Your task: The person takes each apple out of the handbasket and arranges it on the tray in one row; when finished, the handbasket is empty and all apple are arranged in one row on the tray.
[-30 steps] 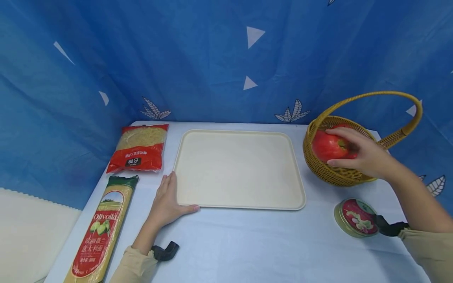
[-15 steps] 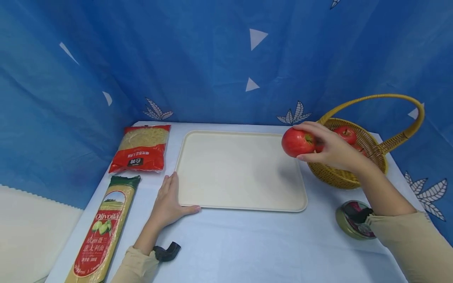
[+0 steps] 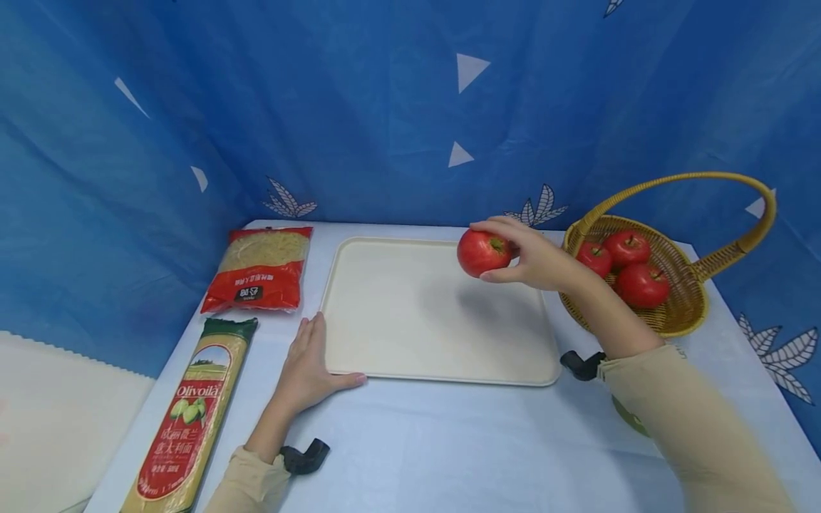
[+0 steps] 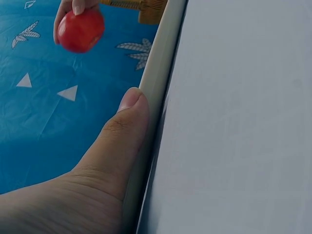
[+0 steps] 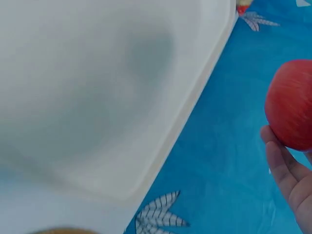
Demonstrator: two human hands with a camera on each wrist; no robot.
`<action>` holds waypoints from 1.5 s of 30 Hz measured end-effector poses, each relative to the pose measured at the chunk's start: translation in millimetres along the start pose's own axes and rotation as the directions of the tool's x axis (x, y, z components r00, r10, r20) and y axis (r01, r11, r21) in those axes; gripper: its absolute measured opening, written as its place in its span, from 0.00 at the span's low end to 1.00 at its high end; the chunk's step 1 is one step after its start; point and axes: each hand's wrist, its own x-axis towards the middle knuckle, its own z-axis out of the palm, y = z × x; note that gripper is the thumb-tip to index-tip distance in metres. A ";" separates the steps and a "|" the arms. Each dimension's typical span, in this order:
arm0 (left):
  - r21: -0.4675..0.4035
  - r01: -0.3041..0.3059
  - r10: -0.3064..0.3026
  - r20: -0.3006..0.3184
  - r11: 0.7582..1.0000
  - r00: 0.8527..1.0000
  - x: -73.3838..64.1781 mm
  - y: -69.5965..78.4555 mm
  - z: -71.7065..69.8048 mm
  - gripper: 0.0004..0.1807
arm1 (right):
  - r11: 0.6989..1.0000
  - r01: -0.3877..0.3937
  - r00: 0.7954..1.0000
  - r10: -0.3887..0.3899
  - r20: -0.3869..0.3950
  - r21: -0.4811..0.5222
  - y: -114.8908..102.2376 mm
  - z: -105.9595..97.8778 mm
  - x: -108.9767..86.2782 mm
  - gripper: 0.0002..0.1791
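A red apple [image 3: 484, 253] is gripped between the thumb and fingers of my right hand [image 3: 529, 256], held in the air above the right part of a cream tray [image 3: 410, 320]. The apple's shadow falls on the tray beneath it. In the right wrist view the apple [image 5: 295, 105] shows at the right edge, with fingers [image 5: 282, 168] against its side. My left hand [image 3: 308, 367] rests at the tray's near left corner, thumb along the front rim and fingers along the left side. The left wrist view shows that thumb [image 4: 122, 124] lying straight against the rim.
A wicker basket [image 3: 695, 317] with a tall handle stands at the right, holding several red apples [image 3: 641, 285]. A round tin [image 3: 630, 417] is mostly hidden under the right sleeve. On the left lie a red pasta bag [image 3: 259, 271] and a long spaghetti pack [image 3: 192, 413]. A blue curtain [image 3: 359, 107] hangs behind.
My right hand has lifted an apple out of the basket and carried it left over the tray. The left hand stays at the tray's corner.
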 end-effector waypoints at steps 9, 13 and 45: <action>-0.006 0.005 -0.005 -0.001 1.000 1.000 -0.3 -2.5 2.9 0.79 | 0.998 -0.068 0.995 0.069 0.078 -0.014 -7.5 37.9 45.2 0.46; -0.004 0.004 -0.004 -0.006 1.000 1.000 -0.5 -4.4 4.4 0.80 | 0.997 -0.068 0.993 0.071 0.089 -0.040 -10.4 57.8 66.1 0.46; 0.025 -0.009 0.009 0.000 1.000 1.000 -0.7 -1.7 -1.0 0.80 | 0.927 -0.041 0.971 0.124 0.203 -0.372 -74.8 160.6 156.6 0.44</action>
